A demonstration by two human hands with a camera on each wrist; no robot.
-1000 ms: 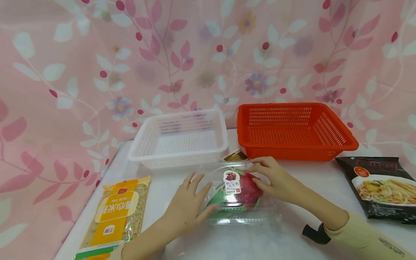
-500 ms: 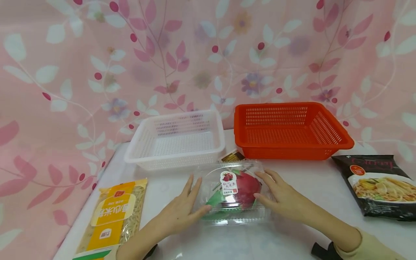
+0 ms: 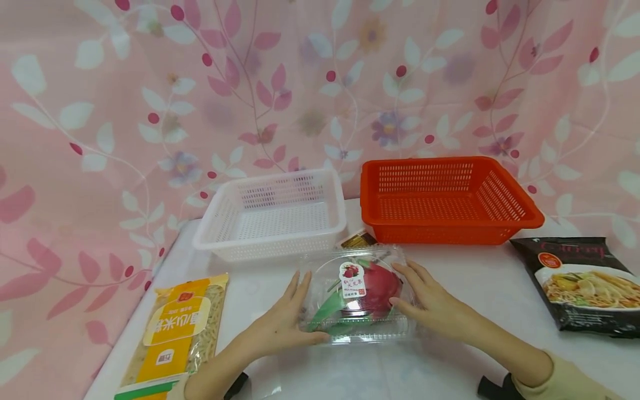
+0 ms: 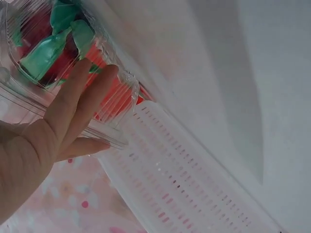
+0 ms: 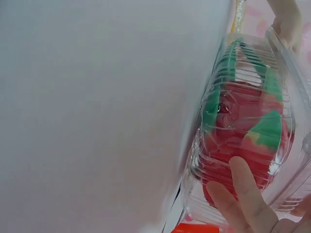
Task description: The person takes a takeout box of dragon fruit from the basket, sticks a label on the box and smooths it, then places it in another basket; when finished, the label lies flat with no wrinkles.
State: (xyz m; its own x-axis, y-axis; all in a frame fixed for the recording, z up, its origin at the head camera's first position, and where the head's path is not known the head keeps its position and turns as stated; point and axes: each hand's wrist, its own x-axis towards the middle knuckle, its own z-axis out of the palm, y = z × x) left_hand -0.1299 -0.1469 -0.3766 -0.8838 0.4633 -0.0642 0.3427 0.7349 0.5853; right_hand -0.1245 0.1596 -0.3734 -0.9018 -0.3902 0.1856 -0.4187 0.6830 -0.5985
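A clear plastic clamshell box (image 3: 330, 261) with a white label (image 3: 352, 279) lies on the table in the head view, lid down. Through it show a red dragon fruit (image 3: 380, 289) and green leaf-like pieces (image 3: 325, 311). My left hand (image 3: 282, 328) is at the box's left side, its fingers extended along the wall and its thumb by the front rim. Opposite, my right hand (image 3: 435, 305) rests straight fingers on the right side. In the right wrist view, two fingertips (image 5: 238, 165) of that hand press the ribbed wall below the rim.
Behind the box stand a white basket (image 3: 275, 244) and a red basket (image 3: 450, 233), with a small dark-gold card (image 3: 359, 240) near them. A yellow noodle bag (image 3: 175, 333) lies at left, a black noodle packet (image 3: 575, 283) at right.
My right hand has come down from the box's top right corner to its right side. The left hand has settled against the left side, its thumb lower toward the front rim.
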